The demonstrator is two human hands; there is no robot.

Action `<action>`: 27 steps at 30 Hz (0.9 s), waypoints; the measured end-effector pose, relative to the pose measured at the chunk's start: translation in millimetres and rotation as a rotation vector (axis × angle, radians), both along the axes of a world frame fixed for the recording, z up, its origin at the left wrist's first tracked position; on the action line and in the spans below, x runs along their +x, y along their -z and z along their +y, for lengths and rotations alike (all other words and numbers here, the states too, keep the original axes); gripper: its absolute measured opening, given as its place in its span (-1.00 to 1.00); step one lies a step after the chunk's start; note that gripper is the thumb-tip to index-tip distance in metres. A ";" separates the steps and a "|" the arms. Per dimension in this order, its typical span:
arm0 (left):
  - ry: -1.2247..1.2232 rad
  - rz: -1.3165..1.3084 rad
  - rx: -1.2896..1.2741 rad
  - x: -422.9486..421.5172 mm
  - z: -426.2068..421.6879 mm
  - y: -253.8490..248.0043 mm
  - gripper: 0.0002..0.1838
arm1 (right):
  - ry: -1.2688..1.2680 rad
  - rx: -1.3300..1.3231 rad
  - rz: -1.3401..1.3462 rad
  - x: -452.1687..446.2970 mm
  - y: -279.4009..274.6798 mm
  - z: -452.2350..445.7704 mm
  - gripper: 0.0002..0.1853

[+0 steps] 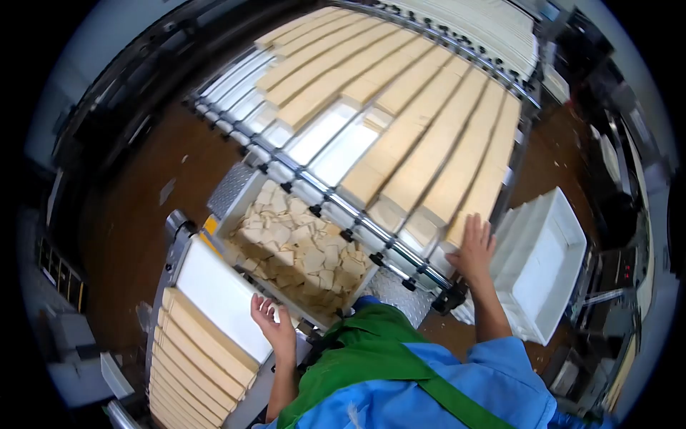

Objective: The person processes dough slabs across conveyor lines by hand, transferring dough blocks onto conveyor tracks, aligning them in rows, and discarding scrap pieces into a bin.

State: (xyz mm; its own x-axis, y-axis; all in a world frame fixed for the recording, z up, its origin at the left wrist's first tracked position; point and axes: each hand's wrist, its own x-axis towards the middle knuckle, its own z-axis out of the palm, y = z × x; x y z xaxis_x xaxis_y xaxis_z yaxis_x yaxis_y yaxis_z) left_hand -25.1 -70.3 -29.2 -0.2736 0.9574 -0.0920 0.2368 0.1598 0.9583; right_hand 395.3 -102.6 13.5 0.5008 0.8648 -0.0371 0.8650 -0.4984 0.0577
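My right hand (pixel 473 250) rests at the near end of the rightmost row of pale yellow sheets (pixel 486 171), fingers stretched out and thumb apart. The sheets look like thin dough wrappers, packed tightly in long rows on the slatted conveyor (pixel 314 139). My left hand (pixel 274 325) hovers beside the white belt (pixel 221 293) of a second conveyor, fingers loosely curled and apart, with nothing in it. More packed sheets (pixel 193 357) stand in rows lower on that belt. Between the two conveyors is a white bin (pixel 246 193) full of loose square pieces (pixel 296 247).
A stack of white plastic trays (pixel 547 264) stands on the floor to the right. A metal roller bar (pixel 336 196) with black knobs edges the large conveyor. Brown floor (pixel 136 214) with scraps shows at left. Dark machinery (pixel 607 71) lines the right side.
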 end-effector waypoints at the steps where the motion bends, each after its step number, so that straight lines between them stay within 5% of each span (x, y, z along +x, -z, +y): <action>1: -0.034 0.029 0.006 -6.2 -13.0 1.8 -0.32 | 0.018 0.005 0.013 9.4 5.3 8.0 0.11; 6: -0.289 0.554 -0.126 -62.6 -60.0 -1.6 -0.31 | -0.057 -0.078 -0.086 -31.0 -10.7 43.9 -0.08; 9: -0.599 0.761 -0.478 -90.4 -98.8 12.5 -0.15 | -0.323 0.294 0.052 -92.0 -15.9 88.7 -0.14; 11: -0.706 0.748 -0.492 -110.2 -125.7 34.5 -0.09 | -0.757 0.595 0.196 -118.3 29.2 135.1 -0.16; 16: -0.743 0.454 -0.354 -116.3 -130.1 41.5 -0.08 | -1.128 0.373 0.505 -319.9 57.2 192.4 -0.20; 22: -0.674 0.229 -0.330 -108.9 -105.8 31.1 0.00 | -1.293 0.036 0.419 -546.3 85.4 211.7 -0.18; 27: -0.560 0.269 -0.418 -121.8 -100.6 26.5 -0.05 | -1.301 -0.126 0.413 -638.4 61.1 224.5 -0.19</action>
State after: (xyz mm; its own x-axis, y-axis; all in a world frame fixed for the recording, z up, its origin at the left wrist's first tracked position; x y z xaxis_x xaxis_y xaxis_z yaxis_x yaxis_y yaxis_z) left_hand -147.0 -170.9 -55.8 -0.7742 0.5680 -0.2791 0.2304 0.6636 0.7117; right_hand -243.1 121.9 -47.6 -0.7290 0.6777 -0.0968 0.6655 0.6685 -0.3320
